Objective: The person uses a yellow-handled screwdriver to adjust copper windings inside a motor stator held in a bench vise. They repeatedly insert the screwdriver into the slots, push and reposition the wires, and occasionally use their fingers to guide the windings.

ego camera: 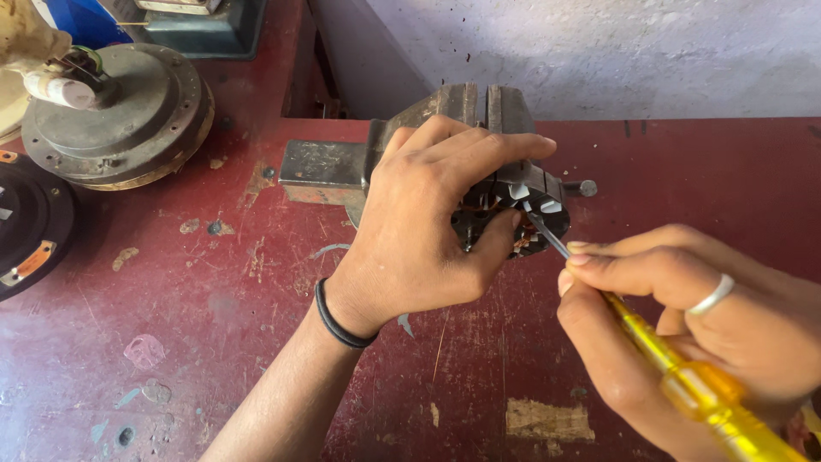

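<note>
My left hand (428,227) wraps over a round black motor stator (523,214) with copper windings and white paper slips in its slots. The stator sits at the jaws of a grey bench vise (445,107). My right hand (684,316), with a ring on one finger, grips a yellow-handled screwdriver (684,376). The screwdriver's thin metal shaft points up-left, and its tip rests in the stator's slots by my left thumb. A black band circles my left wrist.
The vise stands on a worn red workbench (171,342) against a pale wall. A round grey metal motor housing (120,107) lies at the far left, a black round part (30,222) at the left edge. A dark box (205,26) sits at the back.
</note>
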